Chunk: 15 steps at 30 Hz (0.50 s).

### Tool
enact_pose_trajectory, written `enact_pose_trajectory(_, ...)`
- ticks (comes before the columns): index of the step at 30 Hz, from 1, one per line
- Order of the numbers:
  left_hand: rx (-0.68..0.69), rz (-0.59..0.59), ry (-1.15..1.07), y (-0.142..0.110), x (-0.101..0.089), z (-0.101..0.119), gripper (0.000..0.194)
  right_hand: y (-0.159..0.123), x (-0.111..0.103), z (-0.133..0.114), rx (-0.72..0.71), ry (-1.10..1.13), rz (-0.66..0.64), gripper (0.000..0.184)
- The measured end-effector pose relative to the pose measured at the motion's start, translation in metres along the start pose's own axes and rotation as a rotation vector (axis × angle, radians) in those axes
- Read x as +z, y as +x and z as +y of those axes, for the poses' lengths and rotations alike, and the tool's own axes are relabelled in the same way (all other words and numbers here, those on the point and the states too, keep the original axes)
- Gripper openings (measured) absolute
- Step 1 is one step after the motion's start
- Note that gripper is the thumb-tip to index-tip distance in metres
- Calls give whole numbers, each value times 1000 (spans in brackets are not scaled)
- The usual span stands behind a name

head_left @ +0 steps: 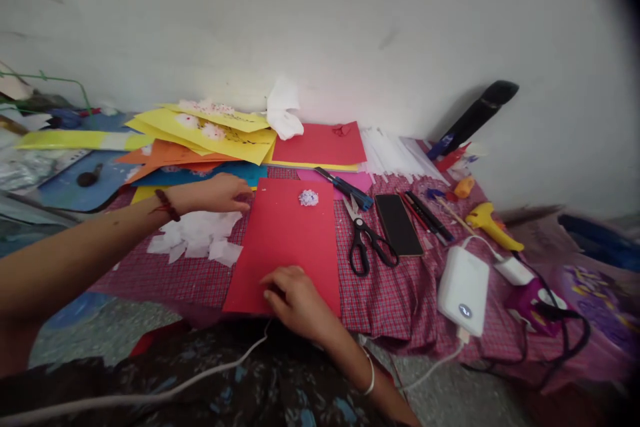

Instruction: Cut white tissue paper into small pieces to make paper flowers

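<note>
A: Head view. Where's the workpiece?
B: Red card sheet — flat on the checked-cloth tabletop, right in front of the wearer. Small white-and-purple cluster sits on its far right part.
A: Grip state?
B: Right-hand grip: relaxed, fingers loosely curled, resting on the sheet's near part, nothing seen grasped. Left-hand grip: fingers bent at the sheet's far left edge. Can't tell if it's pinching anything.
A: How will the sheet handle?
B: Light. I'd guess some stiffness, but it should sag if lifted by one corner and crease if squeezed. May slide on the cloth. Take it by opposite side edges, clear of the cluster.
A: And the cluster?
B: Looks crumpled, near weightless, likely easy to crush. Can't tell if it's stuck down. Light pinch low on its sides.
A: White tissue pieces?
B: Heaped just left of the sheet. Probably limp, easily torn — pinch one at a corner.
</note>
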<state>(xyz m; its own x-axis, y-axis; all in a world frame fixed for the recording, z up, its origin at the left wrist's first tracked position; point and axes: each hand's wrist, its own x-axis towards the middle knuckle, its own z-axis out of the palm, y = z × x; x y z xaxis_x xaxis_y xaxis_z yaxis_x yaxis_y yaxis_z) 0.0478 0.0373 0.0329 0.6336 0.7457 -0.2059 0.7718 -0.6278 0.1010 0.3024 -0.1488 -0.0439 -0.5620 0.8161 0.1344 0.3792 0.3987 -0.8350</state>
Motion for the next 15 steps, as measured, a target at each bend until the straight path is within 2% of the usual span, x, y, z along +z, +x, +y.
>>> enact_pose_trajectory(3,58,-40,25,24,-9,16,20,-2,1,2,11,15,10,16)
enact_pose_trajectory(8,104,-7,46,59,-15,30,22,-3,2,3,33,28,23,16)
enact_pose_trajectory(12,45,36,126,92,-24,29,32,-3,3,2,52,25,18,17)
enact_pose_trajectory(15,-46,116,202,122,-34,24,39,-4,4,3,68,28,16,18)
